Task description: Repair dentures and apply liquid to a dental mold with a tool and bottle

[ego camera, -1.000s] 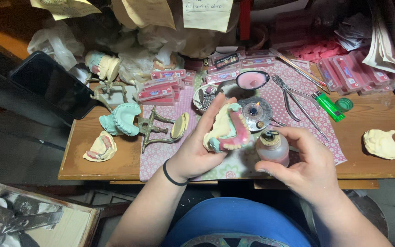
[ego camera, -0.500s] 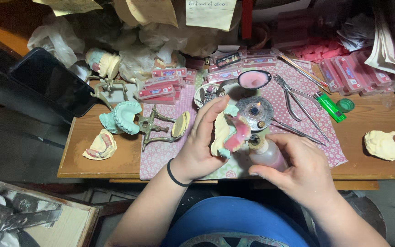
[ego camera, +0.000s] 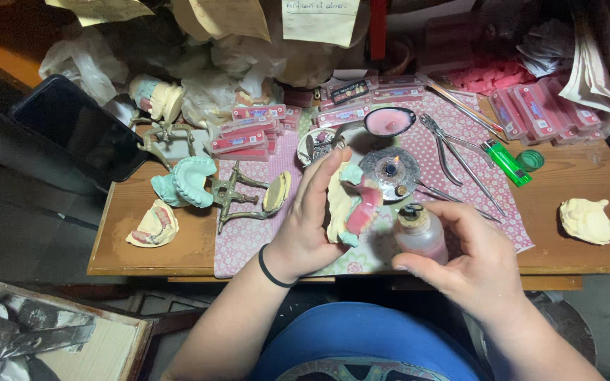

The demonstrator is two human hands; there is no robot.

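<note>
Right now I'm gripping a denture model [ego camera: 351,204] in my left hand [ego camera: 305,229], fingers stretched long along its side, thumb tucked behind where I can't see it. It's a pale plaster cast with a pink wax rim, and I'm holding it tilted on edge above the pink dotted cloth [ego camera: 248,236], just in front of the small alcohol burner [ego camera: 390,171] whose flame is glowing in the middle. My right hand [ego camera: 474,264] is curling around a small bottle of pinkish liquid [ego camera: 420,233], fingers half closed on its sides, the bottle standing upright and near the model without touching it.

Over on my left a metal articulator [ego camera: 238,194] is lying on the cloth with a greenish cast [ego camera: 186,180] beside it, and another pink-and-cream denture piece [ego camera: 151,224] is sitting on the bare wooden bench [ego camera: 587,261]. Behind the burner a spoon-shaped ladle of pink wax [ego camera: 388,121] is resting, pliers [ego camera: 453,152] are lying to its right, then a green lighter [ego camera: 506,162]. A lone cream plaster cast [ego camera: 589,220] is sitting well apart at the far right, and a dark phone [ego camera: 79,130] is leaning at the far left.
</note>
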